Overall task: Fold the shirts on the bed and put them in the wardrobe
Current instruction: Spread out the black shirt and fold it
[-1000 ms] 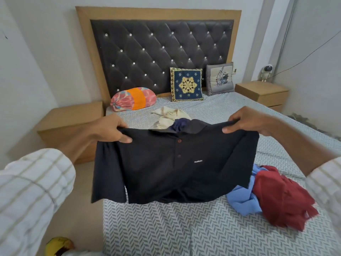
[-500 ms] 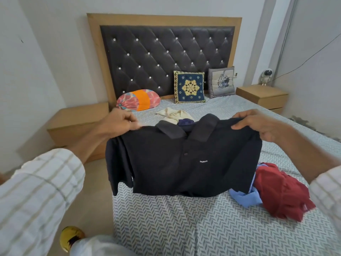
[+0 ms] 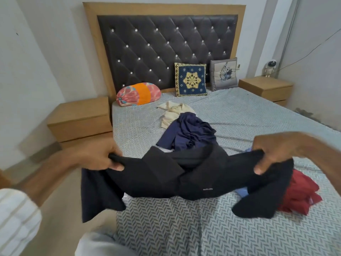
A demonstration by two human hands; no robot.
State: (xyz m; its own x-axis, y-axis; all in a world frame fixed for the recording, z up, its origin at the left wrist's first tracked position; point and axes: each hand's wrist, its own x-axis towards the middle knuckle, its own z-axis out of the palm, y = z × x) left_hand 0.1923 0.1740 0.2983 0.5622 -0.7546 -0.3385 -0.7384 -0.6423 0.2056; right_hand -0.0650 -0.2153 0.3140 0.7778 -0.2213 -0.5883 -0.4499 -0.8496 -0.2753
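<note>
**Black polo shirt held by both shoulders over the bed**

Both hands are clamped on a black short-sleeved polo shirt in the lower middle of the frame. The left hand, at centre left, pinches one shoulder seam with the thumb on the near side of the cloth; the right hand, at centre right, grips the other shoulder with its fingers curled over the fabric. The hands are well apart, so the shirt is stretched between them with the collar sagging open in the middle. A small white logo shows on the chest. One sleeve hangs past the bed's left edge, and the other droops onto the bedding at lower right. The shirt's lower part touches the grey herringbone-patterned bed sheet.

Just behind the held shirt, in the middle of the frame, lies a crumpled navy blue shirt, and touching its far side is a rumpled cream shirt. At right, partly covered by the black sleeve, is a heap of dark red cloth with a sliver of light blue fabric beside it.

Along the dark tufted headboard in the upper frame rest a pink and orange bolster pillow, a navy square cushion with a gold star pattern and a grey embroidered cushion. A wooden bedside cabinet stands on each side of the bed.
</note>
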